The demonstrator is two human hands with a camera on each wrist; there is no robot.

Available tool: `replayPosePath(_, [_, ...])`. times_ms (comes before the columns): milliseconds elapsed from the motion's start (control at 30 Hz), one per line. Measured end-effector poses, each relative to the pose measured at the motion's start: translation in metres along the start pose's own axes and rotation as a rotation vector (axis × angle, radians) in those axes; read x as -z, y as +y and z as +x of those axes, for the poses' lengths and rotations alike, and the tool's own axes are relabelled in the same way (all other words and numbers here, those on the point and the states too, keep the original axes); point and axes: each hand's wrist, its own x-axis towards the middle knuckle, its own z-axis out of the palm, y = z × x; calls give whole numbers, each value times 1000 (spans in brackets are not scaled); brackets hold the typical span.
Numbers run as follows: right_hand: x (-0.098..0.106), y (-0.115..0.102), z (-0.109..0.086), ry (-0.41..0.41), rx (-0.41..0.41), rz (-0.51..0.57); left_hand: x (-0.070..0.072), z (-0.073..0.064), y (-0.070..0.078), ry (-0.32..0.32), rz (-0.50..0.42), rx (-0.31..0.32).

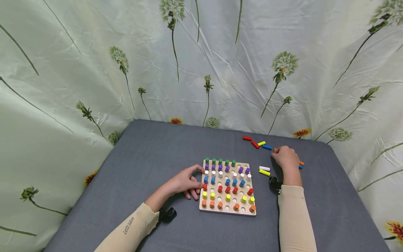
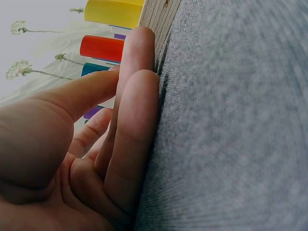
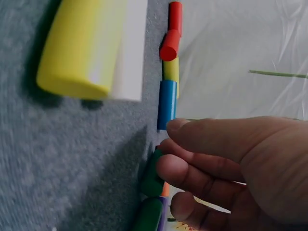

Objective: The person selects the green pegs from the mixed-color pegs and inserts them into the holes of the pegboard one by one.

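Note:
A square wooden pegboard (image 1: 227, 208) carries rows of upright coloured pegs. My left hand (image 1: 185, 179) touches its left edge, the thumb close to a red peg (image 2: 102, 48) and the index fingertip farther up the side. In the left wrist view, other fingers lie almost straight along the board's side, down on the cloth. Over the loose pegs at the right, my right hand (image 1: 287, 161) has its fingertips right at an orange peg (image 1: 275, 149). In the right wrist view its thumb overlaps the end of a blue peg (image 3: 167, 104), and green pegs (image 3: 153, 175) lie beside the bent fingers.
Loose red pegs (image 1: 247, 138) and a yellow peg (image 1: 261, 143) lie toward the back edge. A white peg (image 1: 264, 168) and another yellow peg (image 1: 264, 173) rest between board and right hand. The grey table (image 1: 163, 150) meets a flowered curtain (image 1: 201, 63) at back and sides.

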Motion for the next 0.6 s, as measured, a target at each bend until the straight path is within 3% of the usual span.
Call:
replayPosePath(400, [-9, -7, 3, -24, 26, -57, 0, -3, 1, 0, -6, -6])
replayPosePath(600, [-5, 1, 1, 90, -22, 12, -1, -3, 1, 6, -2, -10])
